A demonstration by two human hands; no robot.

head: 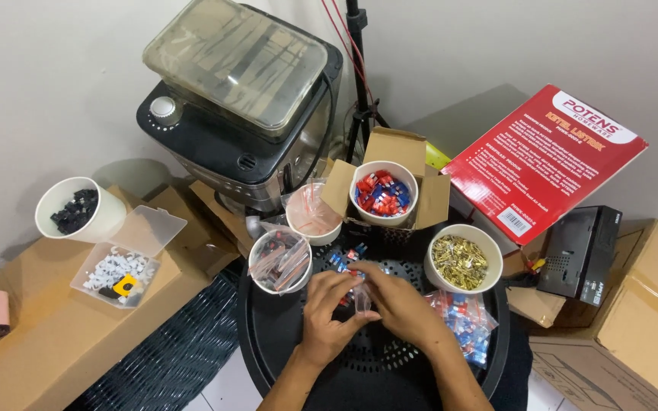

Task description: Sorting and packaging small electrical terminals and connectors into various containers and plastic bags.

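Both hands, left hand [329, 304] and right hand [397, 301], pinch a small clear bag [361, 297] over the black round counter [268, 342]; best kept low, mouth upward, near loose red-blue connectors [344, 257].

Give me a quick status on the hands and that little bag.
Left hand and right hand both pinching small clear bag. Over black round tray. Loose red and blue parts just beyond; nothing blocking.
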